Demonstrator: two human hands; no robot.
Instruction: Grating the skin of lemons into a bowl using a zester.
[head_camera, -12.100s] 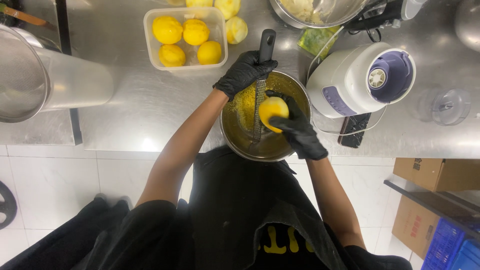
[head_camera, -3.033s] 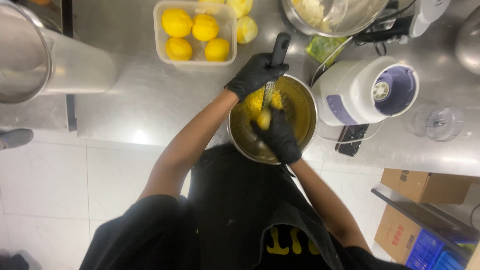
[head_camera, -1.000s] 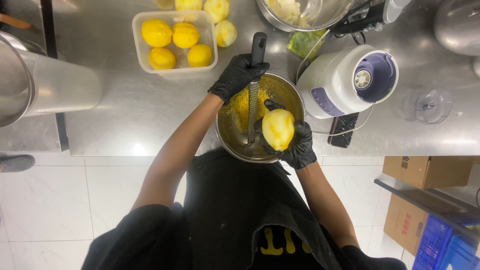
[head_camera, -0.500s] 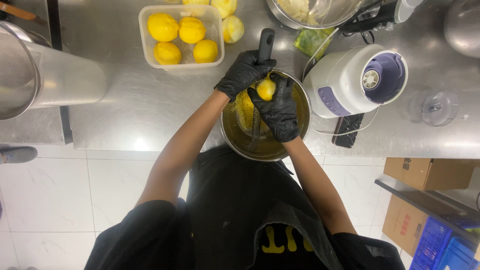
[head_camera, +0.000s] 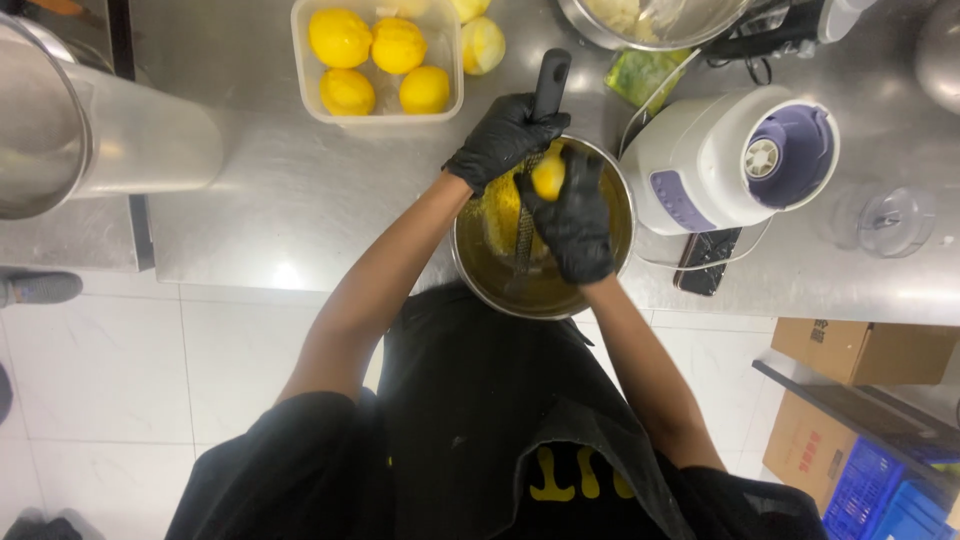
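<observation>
At the counter's (head_camera: 300, 200) left edge lies a large steel cylinder (head_camera: 90, 130) on its side, well apart from the work. Toward the back edge, a clear tub (head_camera: 375, 112) holds four whole lemons (head_camera: 340, 38); two paler pieces of fruit (head_camera: 480, 40) lie just beside its right wall. At the front edge stands a steel bowl (head_camera: 610, 190), its floor coated yellow. Left hand (head_camera: 500, 140), in a black glove, is closed around the black handle (head_camera: 550, 85) of a long narrow grater (head_camera: 525, 245), which slants down into the bowl. Right hand (head_camera: 575, 220), also gloved, pinches a lemon (head_camera: 548, 175) in curled fingers and presses it against the upper part of the blade, over the bowl.

For a clean result the grater is best kept braced against the bowl so that it cannot skid, and the fruit drawn along the teeth with light, even pressure. Turning the lemon a little after each pass should take only the yellow skin and leave the bitter white layer. Fingertips are safest kept behind the fruit, clear of the teeth, since a thin glove gives little protection.

Right of the bowl sits a white and purple blender base (head_camera: 730, 160), with a black phone (head_camera: 705, 260) at the front edge and a clear cup (head_camera: 885, 215) near the right edge.
</observation>
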